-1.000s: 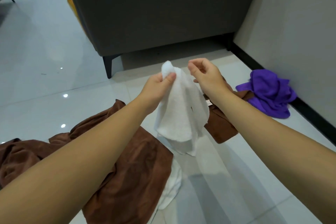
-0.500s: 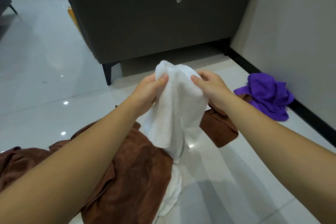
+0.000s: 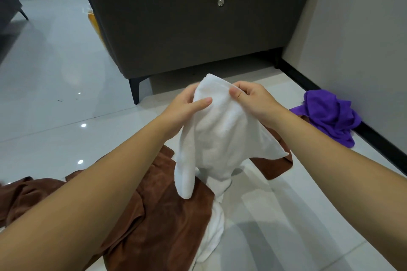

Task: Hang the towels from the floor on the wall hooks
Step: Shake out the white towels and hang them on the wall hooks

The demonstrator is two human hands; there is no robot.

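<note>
Two hands hold a white towel (image 3: 224,134) up by its top edge, the left hand (image 3: 185,105) pinching the left side under its thumb and the right hand (image 3: 253,99) gripping the right side with curled fingers. The towel hangs lengthwise, straight down from the fingers, over a brown towel (image 3: 158,215) on the floor (image 3: 55,72). A purple towel (image 3: 326,116) lies at the right by the wall (image 3: 363,39). No hooks are in view.

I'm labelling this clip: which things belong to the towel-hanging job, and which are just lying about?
Job: white towel, gripped by left hand and right hand; brown towel and purple towel on the floor.
Just there: dark cabinet; wall.
</note>
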